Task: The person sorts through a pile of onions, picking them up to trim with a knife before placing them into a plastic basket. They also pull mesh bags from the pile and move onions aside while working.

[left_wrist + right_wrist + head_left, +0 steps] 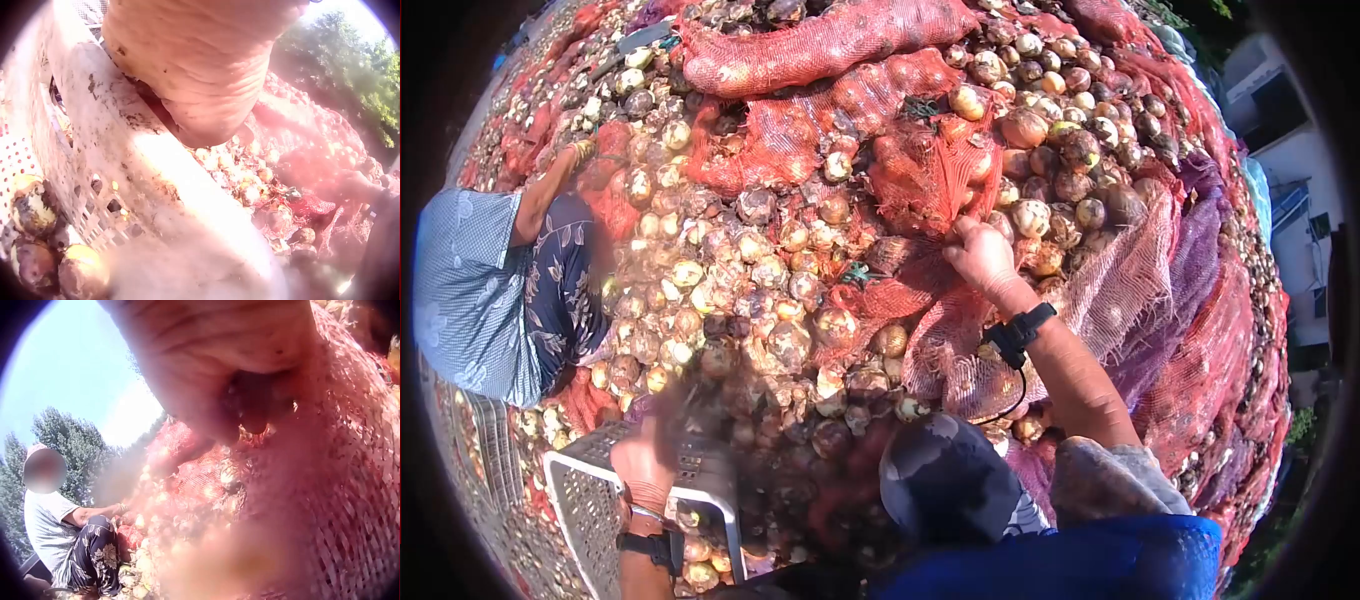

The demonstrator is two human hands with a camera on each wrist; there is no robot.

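So your right hand [983,258] is clamped on the red mesh bag [935,175], fingers curled into a gathered bit of netting at its lower edge. That bag sits right of centre on the onion pile [790,345], with a few onions showing through the mesh and more loose ones [1085,160] just to its right.

Your left hand [643,465] is down at the rim of the plastic crate [580,505], lower left. Its fingers are blurred in the head view and hidden in the wrist view, so I can't tell if they're gripping. There are onions inside that crate.

A long filled red sack [830,45] lies across the top, pink netting [1125,285] spreads to your right, and another person [475,290] sits at the left edge of the pile.
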